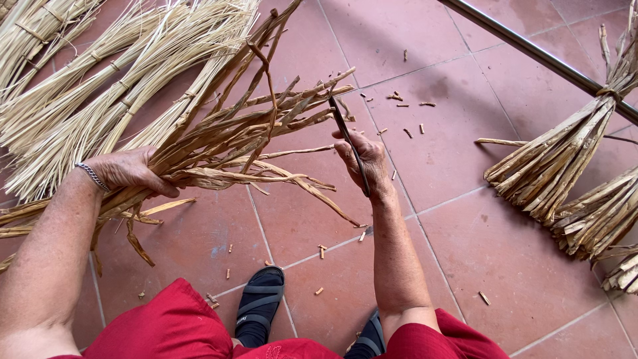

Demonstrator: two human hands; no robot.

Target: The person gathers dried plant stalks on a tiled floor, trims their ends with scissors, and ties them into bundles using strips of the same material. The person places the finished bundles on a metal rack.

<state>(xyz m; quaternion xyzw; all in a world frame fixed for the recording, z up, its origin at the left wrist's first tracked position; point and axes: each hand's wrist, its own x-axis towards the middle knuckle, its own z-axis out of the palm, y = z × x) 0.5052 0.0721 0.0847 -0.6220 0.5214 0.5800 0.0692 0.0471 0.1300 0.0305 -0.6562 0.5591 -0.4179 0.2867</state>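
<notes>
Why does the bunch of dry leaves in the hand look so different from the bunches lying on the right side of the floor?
The held bunch is loose, its brown strips twisting and splaying apart; the floor bunches lie straight and neatly packed. The held bunch is gripped by the left hand while the right hand holds a dark blade to its tips; the floor bunches lie untouched on the tiles. Both are dried, straw-coloured plant strips.

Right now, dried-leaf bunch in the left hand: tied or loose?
Loose: the dried-leaf bunch splays from the left hand, no tie visible. Right hand holds a knife.
</notes>
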